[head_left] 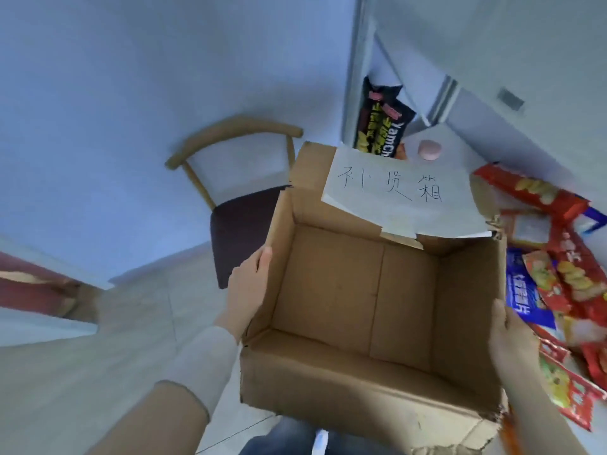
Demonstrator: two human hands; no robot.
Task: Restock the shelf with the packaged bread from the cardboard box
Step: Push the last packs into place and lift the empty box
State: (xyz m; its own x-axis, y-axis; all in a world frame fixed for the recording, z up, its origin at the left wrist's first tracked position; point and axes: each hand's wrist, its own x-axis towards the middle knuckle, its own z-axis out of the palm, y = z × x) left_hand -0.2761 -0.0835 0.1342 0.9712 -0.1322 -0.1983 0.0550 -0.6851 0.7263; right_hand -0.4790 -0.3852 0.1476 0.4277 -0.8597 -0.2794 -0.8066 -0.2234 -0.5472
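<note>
Over on the left, pale tiled floor (98, 339) and a wooden chair with a dark seat (243, 224). Left hand (249, 284) grips the open brown cardboard box (361, 290) by its left wall and right hand (512, 336) grips the right wall. Red and blue snack packets (558, 284) are piled on the white shelf (466, 152) beside it.

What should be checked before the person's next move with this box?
1. Box holds no more bread: ok, its bare bottom shows.
2. Left hand grips the left wall: ok.
3. Right hand grips the right wall: ok.
4. Bread put away: cannot tell, only snack packs show at right.
5. Chair out of the box's way: cannot tell.
</note>
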